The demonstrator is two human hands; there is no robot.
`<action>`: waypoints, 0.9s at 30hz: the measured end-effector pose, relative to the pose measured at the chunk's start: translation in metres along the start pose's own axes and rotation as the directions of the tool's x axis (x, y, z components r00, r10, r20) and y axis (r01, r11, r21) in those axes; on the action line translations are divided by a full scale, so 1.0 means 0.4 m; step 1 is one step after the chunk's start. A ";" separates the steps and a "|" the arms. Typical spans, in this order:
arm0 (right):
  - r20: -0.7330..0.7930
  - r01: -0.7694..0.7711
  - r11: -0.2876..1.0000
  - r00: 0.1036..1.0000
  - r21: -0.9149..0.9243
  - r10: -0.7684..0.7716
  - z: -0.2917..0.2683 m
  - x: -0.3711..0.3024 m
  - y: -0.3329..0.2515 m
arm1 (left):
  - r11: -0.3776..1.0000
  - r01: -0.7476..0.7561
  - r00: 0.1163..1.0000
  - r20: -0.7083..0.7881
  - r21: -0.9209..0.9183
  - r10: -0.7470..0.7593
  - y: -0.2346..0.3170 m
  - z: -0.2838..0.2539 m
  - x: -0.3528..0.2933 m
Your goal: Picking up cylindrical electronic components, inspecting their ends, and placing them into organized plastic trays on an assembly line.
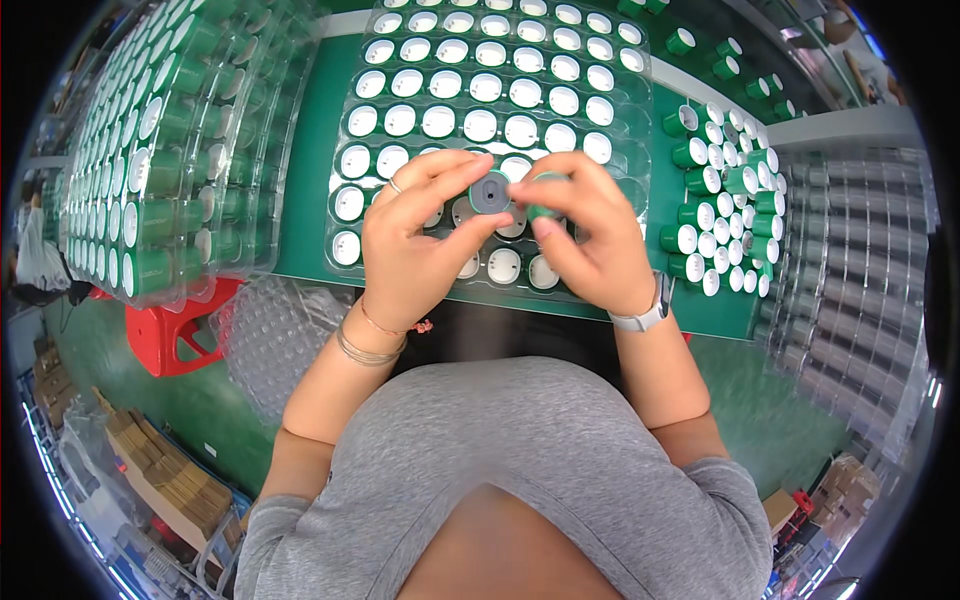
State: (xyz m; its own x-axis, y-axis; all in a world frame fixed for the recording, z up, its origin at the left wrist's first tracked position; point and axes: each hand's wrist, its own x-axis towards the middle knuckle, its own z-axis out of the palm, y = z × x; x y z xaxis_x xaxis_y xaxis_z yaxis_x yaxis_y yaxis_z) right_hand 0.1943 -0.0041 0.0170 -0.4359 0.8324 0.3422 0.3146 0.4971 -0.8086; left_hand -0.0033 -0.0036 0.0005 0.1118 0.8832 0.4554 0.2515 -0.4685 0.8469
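Over the near part of a clear plastic tray (338, 225), my left hand (415, 220) holds a small round piece with a dark grey end and a small hole in its middle (490, 194), pinched between thumb and fingers. Close beside it, my right hand (597, 225) is curled around a green piece (546, 196), mostly hidden by the fingers; its index finger and thumb reach toward the grey end. Rows of round white-topped green containers (479, 125) fill the tray beneath both hands.
At left stand tall stacked trays of green containers (165, 170). Loose green-and-white containers (740, 180) lie in a cluster at right, beside stacked clear trays (850, 280). A red stool (165, 335) and a clear tray (275, 335) are below the table's left edge. Cardboard (170, 470) lies farther off.
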 end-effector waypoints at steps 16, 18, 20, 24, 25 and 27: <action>-0.165 0.112 0.994 0.980 0.012 -0.109 0.006 0.007 0.014 | 0.987 -0.125 0.985 0.130 0.101 0.112 0.015 -0.003 0.000; -0.152 0.127 0.992 0.980 0.007 -0.124 0.004 0.007 0.013 | 0.990 -0.114 0.986 0.135 0.085 0.102 0.014 -0.004 0.000; -0.139 0.141 0.990 0.980 0.001 -0.140 0.003 0.008 0.014 | 0.992 -0.103 0.986 0.138 0.067 0.093 0.013 -0.004 0.001; -0.142 0.142 0.990 0.980 0.008 -0.140 0.006 0.007 0.015 | 0.984 -0.158 0.982 0.116 0.079 0.149 0.014 -0.003 0.007; -0.148 0.139 0.990 0.980 0.009 -0.137 0.008 0.008 0.015 | 0.985 -0.158 0.982 0.117 0.075 0.149 0.014 -0.002 0.007; -0.140 0.144 0.990 0.980 0.003 -0.142 0.006 0.008 0.015 | 0.986 -0.151 0.983 0.115 0.067 0.143 0.012 -0.002 0.006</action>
State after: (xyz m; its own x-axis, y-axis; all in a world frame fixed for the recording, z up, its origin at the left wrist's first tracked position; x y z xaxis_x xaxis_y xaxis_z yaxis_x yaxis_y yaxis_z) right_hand 0.1926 0.0009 0.0121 -0.3542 0.7791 0.5173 0.2455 0.6112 -0.7525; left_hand -0.0025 -0.0037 0.0057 0.2562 0.8034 0.5374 0.2952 -0.5945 0.7480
